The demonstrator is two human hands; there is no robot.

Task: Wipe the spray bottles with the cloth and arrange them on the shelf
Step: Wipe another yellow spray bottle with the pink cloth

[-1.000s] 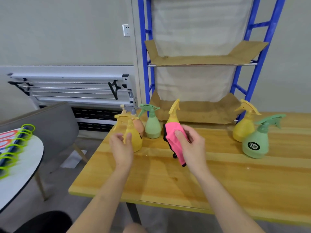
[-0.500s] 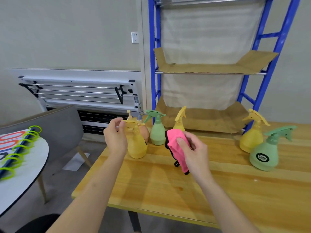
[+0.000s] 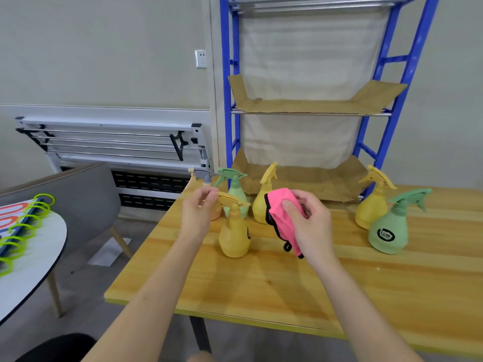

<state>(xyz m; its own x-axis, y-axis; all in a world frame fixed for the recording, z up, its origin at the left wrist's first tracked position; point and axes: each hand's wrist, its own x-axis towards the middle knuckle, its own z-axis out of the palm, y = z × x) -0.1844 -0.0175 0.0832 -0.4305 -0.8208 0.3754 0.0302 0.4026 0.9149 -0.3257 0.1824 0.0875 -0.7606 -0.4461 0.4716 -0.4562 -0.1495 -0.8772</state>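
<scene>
On the wooden table point(image 3: 326, 283), the left hand point(image 3: 196, 215) pinches the trigger of a pear-shaped yellow spray bottle point(image 3: 234, 236) standing near the table's front-left corner; the right hand point(image 3: 311, 226) grips a bunched pink, black-edged cloth point(image 3: 281, 218) beside it.

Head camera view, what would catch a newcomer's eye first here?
The bright pink cloth bunched in the right hand at the centre stands out first. Beside it, the left hand pinches the trigger head of a yellow spray bottle standing on the wooden table, with the blue shelf behind.
</scene>
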